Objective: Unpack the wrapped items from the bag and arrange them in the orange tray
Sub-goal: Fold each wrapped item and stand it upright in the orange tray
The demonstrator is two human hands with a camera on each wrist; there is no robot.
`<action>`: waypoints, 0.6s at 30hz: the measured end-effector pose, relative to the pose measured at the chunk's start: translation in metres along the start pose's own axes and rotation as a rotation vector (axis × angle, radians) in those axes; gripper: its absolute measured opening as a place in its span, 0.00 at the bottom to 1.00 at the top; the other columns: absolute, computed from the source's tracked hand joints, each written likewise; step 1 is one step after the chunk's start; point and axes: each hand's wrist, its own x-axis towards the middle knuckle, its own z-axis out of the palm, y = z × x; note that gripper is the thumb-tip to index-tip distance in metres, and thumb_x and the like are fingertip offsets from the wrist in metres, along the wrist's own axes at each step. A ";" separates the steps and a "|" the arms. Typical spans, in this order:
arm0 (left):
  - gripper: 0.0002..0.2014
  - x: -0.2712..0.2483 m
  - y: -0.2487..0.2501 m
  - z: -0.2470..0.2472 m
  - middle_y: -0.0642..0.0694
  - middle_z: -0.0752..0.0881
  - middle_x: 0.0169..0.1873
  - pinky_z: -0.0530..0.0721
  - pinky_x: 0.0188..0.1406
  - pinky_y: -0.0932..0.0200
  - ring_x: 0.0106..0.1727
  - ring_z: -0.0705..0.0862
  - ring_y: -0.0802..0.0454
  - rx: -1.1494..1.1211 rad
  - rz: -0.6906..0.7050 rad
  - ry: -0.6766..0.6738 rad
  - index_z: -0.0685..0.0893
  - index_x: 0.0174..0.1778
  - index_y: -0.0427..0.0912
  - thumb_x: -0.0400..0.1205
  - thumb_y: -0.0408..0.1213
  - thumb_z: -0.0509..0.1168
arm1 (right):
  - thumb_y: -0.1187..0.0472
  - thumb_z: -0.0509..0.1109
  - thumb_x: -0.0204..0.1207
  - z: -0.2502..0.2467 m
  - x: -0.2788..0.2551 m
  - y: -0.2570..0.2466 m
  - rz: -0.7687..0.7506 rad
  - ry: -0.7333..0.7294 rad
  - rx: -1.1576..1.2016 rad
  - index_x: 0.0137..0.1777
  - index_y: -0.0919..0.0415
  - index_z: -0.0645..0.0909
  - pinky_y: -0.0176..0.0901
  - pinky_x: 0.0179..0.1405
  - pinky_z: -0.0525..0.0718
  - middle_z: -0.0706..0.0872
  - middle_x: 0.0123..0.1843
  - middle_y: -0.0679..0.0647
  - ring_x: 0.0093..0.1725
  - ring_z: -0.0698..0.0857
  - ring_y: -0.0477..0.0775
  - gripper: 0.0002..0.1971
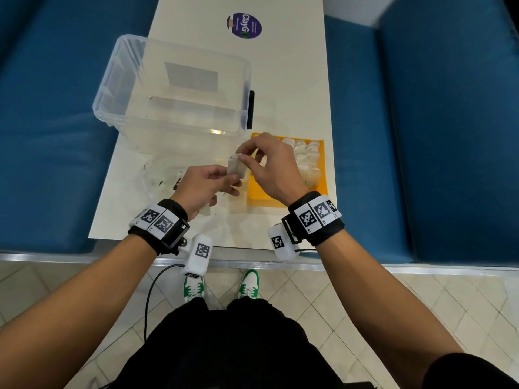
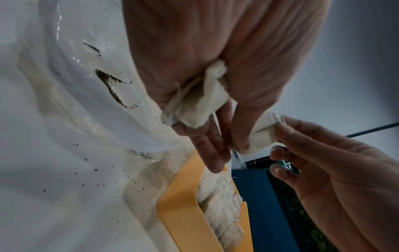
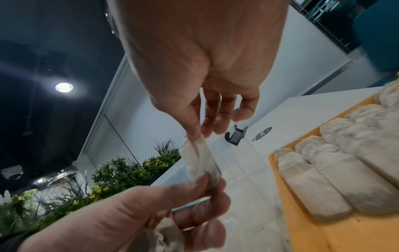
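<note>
Both hands hold one white wrapped packet [image 1: 234,165] above the table, just left of the orange tray [image 1: 324,181]. My left hand [image 1: 232,178] grips its lower end, and my right hand [image 1: 243,153] pinches its top corner. The left wrist view shows a second packet [image 2: 200,105] tucked in my left palm, apart from the shared packet [image 2: 262,134]. Several packets [image 1: 307,158] lie in rows in the tray. The clear plastic bag [image 1: 160,178] lies flat on the table to the left, with dark crumbs inside.
A large clear plastic bin [image 1: 168,85] stands behind the bag and tray. Beyond it a purple round sticker [image 1: 243,25] is stuck on the white table [image 1: 295,80]. Blue seats flank the table on both sides. Crumbs [image 2: 151,170] dot the table beside the tray.
</note>
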 end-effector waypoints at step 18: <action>0.08 0.009 -0.014 -0.010 0.49 0.79 0.31 0.71 0.24 0.60 0.28 0.75 0.53 -0.062 -0.132 0.137 0.92 0.55 0.38 0.89 0.33 0.67 | 0.63 0.79 0.78 -0.023 0.008 0.068 0.267 -0.241 -0.206 0.49 0.55 0.90 0.25 0.41 0.76 0.88 0.43 0.46 0.41 0.82 0.39 0.03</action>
